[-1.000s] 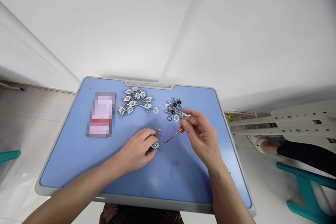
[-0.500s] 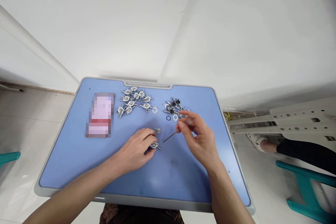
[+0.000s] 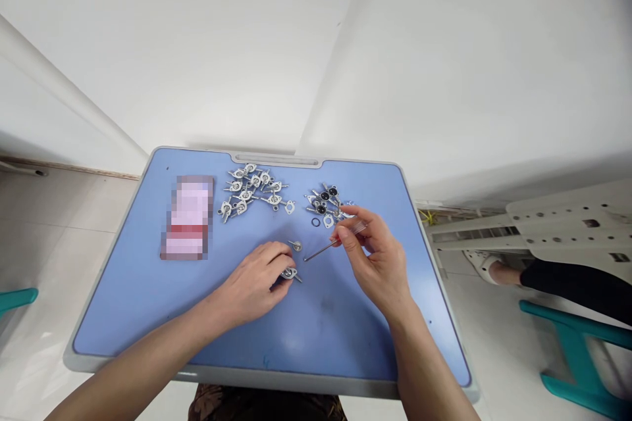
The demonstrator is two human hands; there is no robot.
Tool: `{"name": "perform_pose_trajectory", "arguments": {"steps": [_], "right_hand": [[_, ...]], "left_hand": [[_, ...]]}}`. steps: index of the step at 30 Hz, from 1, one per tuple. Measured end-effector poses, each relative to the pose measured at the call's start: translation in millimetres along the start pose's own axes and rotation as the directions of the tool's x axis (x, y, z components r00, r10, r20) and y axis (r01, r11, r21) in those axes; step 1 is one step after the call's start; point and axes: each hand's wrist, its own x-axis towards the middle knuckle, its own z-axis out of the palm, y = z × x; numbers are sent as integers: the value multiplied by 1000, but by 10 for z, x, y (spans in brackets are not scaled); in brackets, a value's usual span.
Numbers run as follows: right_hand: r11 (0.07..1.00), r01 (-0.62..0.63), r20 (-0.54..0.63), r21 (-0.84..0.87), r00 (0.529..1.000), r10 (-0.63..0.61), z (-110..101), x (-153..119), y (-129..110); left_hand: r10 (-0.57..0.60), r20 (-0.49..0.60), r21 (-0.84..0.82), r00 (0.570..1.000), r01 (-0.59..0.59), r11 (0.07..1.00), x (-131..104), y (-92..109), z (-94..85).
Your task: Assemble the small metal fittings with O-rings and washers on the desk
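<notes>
My left hand [image 3: 261, 279] is closed around a small metal valve-like part [image 3: 289, 272], whose flange and thin stem stick out past the fingertips. Just beyond it on the blue table lies a small round metal piece with a stem [image 3: 296, 246]. Between the thumb and fingers of my right hand [image 3: 368, 247] is a screwdriver [image 3: 322, 250] with a clear handle; its thin shaft slants down and left, the tip close to the round piece and the held part. Whether the tip touches the table I cannot tell.
Several assembled metal parts [image 3: 254, 181] lie in a group at the back. To their right are loose pieces [image 3: 324, 196] with black caps, a flat gasket [image 3: 328, 221] and a black ring [image 3: 316, 222]. A blurred-out phone-like object [image 3: 187, 217] rests on the left of the table [image 3: 197, 322].
The screwdriver has tilted a little flatter, its tip moving slightly up and left. My left hand keeps its hold on the metal part.
</notes>
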Motion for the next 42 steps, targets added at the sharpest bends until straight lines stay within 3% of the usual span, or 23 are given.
{"name": "perform_pose_trajectory", "arguments": {"steps": [8,15,25,35,42], "right_hand": [[994,2,-37,111,999,2,-17,1,5],[932,-146,29,333,989,144,16,7,-13],[903,-308,10,301,947,320,86,68,50],[910,-304,-4,284,948,318,82,66,55],[907,-293,16,302,953,303,83,61,57]], "left_hand": [[0,-1,-6,1000,0,1000,7,3,1],[-3,9,-29,1000,3,1000,5,-6,-5],[16,31,-33,999,-15,999,-8,-34,2],[27,-12,26,1000,-27,999,-5,-12,3],[-51,-45,-79,998,47,996,4,-21,15]]}}
